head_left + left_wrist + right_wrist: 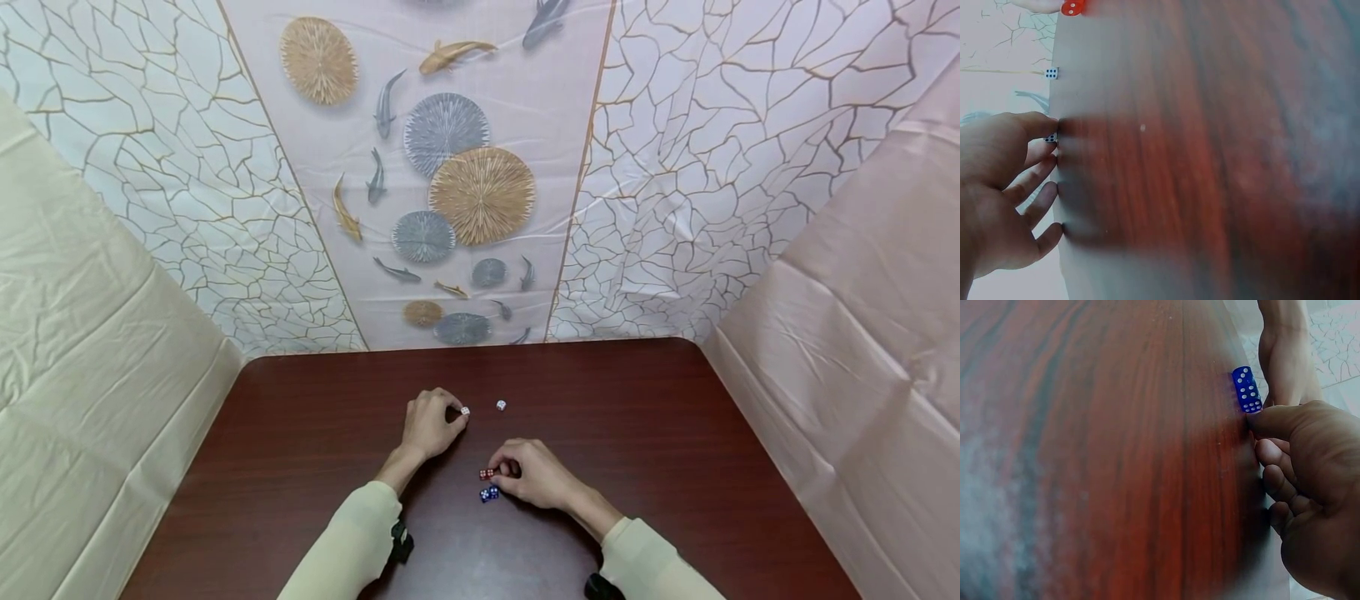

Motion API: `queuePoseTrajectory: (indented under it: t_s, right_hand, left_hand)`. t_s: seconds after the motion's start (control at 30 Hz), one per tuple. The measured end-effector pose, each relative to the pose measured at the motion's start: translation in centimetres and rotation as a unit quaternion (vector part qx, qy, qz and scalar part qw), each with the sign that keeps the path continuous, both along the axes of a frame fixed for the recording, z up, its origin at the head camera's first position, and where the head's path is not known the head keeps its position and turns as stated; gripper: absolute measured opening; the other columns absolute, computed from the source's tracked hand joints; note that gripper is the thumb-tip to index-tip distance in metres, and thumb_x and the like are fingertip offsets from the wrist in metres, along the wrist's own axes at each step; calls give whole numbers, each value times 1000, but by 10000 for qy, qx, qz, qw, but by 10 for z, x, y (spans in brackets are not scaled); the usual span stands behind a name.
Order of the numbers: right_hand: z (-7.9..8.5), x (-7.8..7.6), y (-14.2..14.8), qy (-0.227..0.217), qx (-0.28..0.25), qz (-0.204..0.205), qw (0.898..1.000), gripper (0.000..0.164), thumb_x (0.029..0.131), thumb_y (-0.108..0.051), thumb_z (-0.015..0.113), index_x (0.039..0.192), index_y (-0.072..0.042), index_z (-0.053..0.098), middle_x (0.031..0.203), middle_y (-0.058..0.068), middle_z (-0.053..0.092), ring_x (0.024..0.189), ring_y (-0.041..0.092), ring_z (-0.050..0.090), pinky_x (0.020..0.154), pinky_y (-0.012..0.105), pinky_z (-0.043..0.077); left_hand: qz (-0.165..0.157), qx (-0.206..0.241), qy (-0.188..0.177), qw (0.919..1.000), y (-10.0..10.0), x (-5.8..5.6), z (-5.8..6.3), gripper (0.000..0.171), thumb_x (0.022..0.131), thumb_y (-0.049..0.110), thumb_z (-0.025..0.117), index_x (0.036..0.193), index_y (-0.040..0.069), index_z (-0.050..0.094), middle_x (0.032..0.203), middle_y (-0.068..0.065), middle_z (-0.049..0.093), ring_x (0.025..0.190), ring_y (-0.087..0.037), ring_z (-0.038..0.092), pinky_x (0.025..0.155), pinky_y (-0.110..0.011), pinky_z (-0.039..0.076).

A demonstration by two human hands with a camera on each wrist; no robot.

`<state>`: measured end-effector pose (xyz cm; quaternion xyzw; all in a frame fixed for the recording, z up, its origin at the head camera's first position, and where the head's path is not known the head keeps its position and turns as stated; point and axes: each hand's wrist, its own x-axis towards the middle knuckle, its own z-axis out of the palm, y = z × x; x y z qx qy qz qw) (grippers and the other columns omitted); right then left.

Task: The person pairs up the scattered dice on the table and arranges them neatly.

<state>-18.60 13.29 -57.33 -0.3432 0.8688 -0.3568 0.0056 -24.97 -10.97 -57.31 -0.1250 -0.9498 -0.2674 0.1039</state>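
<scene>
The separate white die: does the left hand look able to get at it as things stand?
Probably yes: only tabletop shows between the separate white die and the pinched white die in the left hand, though that hand may need to release first.

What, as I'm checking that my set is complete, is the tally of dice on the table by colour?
White dice: 2
Red dice: 2
Blue dice: 2
Total: 6 dice
</scene>
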Motion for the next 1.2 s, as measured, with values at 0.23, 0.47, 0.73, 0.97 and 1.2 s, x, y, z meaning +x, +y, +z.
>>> queuePoseTrajectory:
  t_s: [0.23, 0.47, 0.73, 0.97, 1.2]
  right_hand:
    - [1, 0, -1, -78, 16, -6, 10000, 7, 97, -10, 87, 102, -14, 83, 84, -4, 69, 77, 3, 60, 72, 17, 47]
    - [-1, 0, 0, 76, -10, 49, 10000, 8, 97, -10, 87, 102, -13, 82, 85, -4, 69, 79, 4, 60, 73, 17, 47]
    - [-1, 0, 0, 189, 14, 69, 9998, 9, 97, -9, 88, 103, -12, 82, 84, -4, 68, 78, 2, 58, 72, 17, 47]
    - [-2, 1, 0, 207, 35, 44, 9998, 9, 97, -10, 88, 104, -13, 83, 84, -4, 68, 76, 1, 56, 70, 17, 47]
    - [-1, 1, 1, 105, 34, 40, 9999, 9, 98, -10, 87, 104, -13, 83, 85, -4, 68, 77, 2, 56, 71, 17, 47]
  left_hand:
    - [-55, 25, 6, 10000, -4, 4, 2, 11, 98, 23, 87, 102, 13, 87, 118, -9, 83, 115, -39, 75, 102, -63, 56]
    - [-206, 80, -52, 9997, -7, 12, 6, 10, 98, 22, 87, 105, 14, 87, 120, -8, 82, 115, -37, 77, 106, -63, 57]
    - [-438, 128, 20, 9990, -9, 19, 7, 9, 98, 20, 88, 104, 14, 87, 118, -8, 82, 114, -36, 79, 104, -62, 59]
    - [-644, 37, 41, 9979, -10, 27, 9, 10, 97, 22, 88, 104, 15, 87, 118, -7, 83, 113, -34, 80, 99, -57, 61]
    - [-948, -27, 48, 9955, -9, 36, 10, 7, 97, 21, 88, 102, 16, 87, 116, -6, 83, 110, -32, 80, 96, -55, 62]
